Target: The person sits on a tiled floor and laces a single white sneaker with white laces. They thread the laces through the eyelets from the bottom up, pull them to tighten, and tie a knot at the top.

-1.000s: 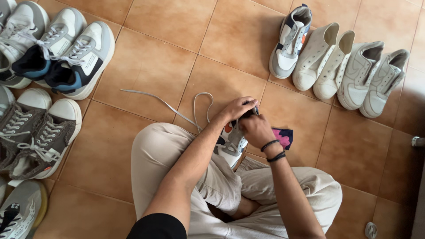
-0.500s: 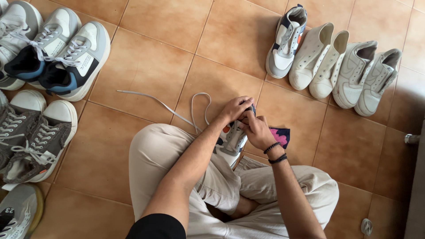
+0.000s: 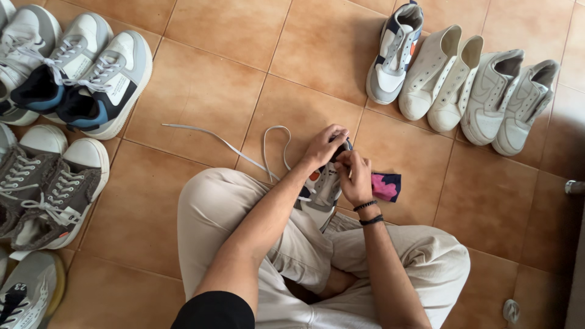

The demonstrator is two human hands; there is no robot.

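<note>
Fingers of my right hand have crept up to pinch at the collar of the grey-and-white sneaker on my lap, left hand clamped over its top; white shoelace trails across the floor tiles.

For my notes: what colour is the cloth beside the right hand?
Dark navy with pink patches: the cloth, in the head view.

A person sits cross-legged on an orange tiled floor, with a grey and white sneaker propped against the lap. The left hand grips its upper end; the right hand presses close beside, fingers seemingly pinching at the lacing, though they hide it. A loose white shoelace trails across the tiles. A dark cloth with pink patches lies just beside the right wrist.
</note>
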